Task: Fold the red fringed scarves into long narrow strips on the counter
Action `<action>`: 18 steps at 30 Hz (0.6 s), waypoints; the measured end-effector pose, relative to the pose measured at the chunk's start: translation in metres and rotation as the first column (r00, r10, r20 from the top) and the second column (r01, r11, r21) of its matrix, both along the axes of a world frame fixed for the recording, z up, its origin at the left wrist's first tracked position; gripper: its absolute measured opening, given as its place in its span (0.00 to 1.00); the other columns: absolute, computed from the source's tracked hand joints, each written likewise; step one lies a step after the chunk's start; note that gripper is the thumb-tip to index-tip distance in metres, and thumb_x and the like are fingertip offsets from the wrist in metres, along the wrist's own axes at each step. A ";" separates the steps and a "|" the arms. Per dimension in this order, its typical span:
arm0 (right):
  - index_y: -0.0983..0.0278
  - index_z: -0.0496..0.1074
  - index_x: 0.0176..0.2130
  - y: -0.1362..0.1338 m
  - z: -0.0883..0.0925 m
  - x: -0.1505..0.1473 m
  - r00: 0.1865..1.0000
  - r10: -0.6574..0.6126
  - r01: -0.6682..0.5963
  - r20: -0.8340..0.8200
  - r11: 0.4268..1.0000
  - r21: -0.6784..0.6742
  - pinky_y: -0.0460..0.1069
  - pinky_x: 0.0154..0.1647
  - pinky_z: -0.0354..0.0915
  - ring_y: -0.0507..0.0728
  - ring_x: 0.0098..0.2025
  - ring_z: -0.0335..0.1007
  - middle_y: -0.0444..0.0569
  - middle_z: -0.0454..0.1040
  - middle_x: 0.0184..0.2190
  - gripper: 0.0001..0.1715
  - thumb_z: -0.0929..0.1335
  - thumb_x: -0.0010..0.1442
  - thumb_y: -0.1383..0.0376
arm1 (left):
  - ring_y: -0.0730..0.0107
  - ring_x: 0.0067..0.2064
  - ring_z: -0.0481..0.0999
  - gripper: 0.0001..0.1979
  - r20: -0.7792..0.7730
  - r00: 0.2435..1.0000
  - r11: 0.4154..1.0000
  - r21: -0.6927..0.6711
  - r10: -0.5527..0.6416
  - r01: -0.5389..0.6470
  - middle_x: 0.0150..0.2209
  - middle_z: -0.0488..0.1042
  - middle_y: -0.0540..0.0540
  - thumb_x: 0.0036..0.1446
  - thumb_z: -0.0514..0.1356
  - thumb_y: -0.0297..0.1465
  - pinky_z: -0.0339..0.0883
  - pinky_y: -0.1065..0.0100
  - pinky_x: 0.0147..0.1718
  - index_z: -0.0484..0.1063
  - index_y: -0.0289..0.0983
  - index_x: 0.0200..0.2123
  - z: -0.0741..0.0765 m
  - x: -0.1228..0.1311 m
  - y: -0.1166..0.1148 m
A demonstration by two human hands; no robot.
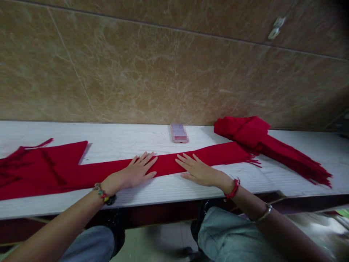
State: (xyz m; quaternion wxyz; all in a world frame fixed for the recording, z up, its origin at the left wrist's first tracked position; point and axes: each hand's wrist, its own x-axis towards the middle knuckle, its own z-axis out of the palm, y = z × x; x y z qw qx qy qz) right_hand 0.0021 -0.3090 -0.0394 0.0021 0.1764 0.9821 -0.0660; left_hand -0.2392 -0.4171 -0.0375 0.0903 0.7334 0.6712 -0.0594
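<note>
At the far left of the white tabletop [152, 145], a broad section of the red cloth [166, 164] is spread out, its upper side ended in a pointed corner. Farther out at that edge the surface is blurred, and what seem to be loose fringe strands or shadows cannot be told apart with certainty. From there the cloth is narrowed into a long, flat strip, which is run rightward along the table.

The left hand [136, 171] is laid palm down on this strip, with its fingers spread wide and nothing gripped. A ring [143, 161] is worn on one finger, and a beaded bracelet [103, 194] is worn at the wrist.

Beyond the strip, near the foot of the marbled wall [136, 72], a phone [179, 133] is placed on the table between the two hands.

The right hand [199, 173] is likewise set flat on the strip, its fingers fanned and nothing held. A red bracelet [233, 188] is worn at its wrist, and a bangle [264, 214] farther up the forearm.

Rightward, the strip is finished by a fringe [253, 160], beside which a folded red bundle [245, 133] is laid, its own fringed tail stretched toward the right. Above, a small white fixture [276, 28] is mounted on the wall.
</note>
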 end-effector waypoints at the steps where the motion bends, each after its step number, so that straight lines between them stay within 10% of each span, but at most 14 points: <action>1: 0.63 0.44 0.62 0.000 0.000 0.000 1.000 -0.008 0.008 0.014 1.000 0.001 0.64 0.59 0.39 0.62 0.63 0.34 0.52 0.44 0.62 0.34 0.51 0.62 0.50 | 0.53 0.63 0.35 0.30 -0.009 1.000 1.000 0.015 -0.015 0.015 0.63 0.36 0.40 0.60 0.42 0.42 0.38 0.50 0.57 0.43 0.35 0.61 0.001 0.002 0.000; 11: 0.70 0.48 0.60 -0.001 -0.013 -0.029 0.992 -0.057 0.075 -0.114 0.985 0.154 0.63 0.58 0.45 0.62 0.62 0.40 0.56 0.48 0.61 0.32 0.52 0.63 0.55 | 0.58 0.63 0.38 0.33 0.002 0.998 0.995 0.073 -0.063 0.062 0.62 0.40 0.37 0.60 0.40 0.44 0.39 0.54 0.58 0.42 0.26 0.61 -0.008 0.036 0.010; 18: 0.67 0.53 0.59 0.036 -0.019 0.028 0.971 -0.230 0.240 -0.068 0.909 0.342 0.65 0.56 0.46 0.63 0.60 0.46 0.55 0.53 0.60 0.27 0.53 0.63 0.61 | 0.60 0.63 0.35 0.33 0.009 0.999 0.998 -0.026 -0.050 0.050 0.63 0.36 0.40 0.60 0.37 0.45 0.36 0.54 0.58 0.39 0.28 0.61 0.002 0.034 0.012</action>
